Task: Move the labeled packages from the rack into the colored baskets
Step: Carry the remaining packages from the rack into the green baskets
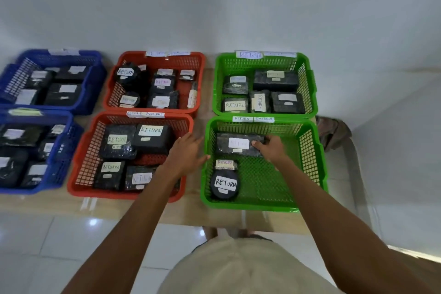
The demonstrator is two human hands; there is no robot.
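The near green basket [307, 150] holds a long black package [235, 144] with a white label at its far end. My right hand [270, 149] grips that package's right end inside the basket. A round black package marked RETURN [224, 185] and a small labeled one [225, 164] lie at the basket's left side. My left hand [187, 154] hovers with fingers spread between the near red basket [86, 162] and the green one, holding nothing. The rack is out of view.
The far green basket [307, 88], far red basket [112, 93] and two blue baskets [95, 79] [59, 164] hold several black labeled packages. All stand on a low wooden platform [195, 212] against a white wall. A brown cloth [334, 133] lies right of the green baskets.
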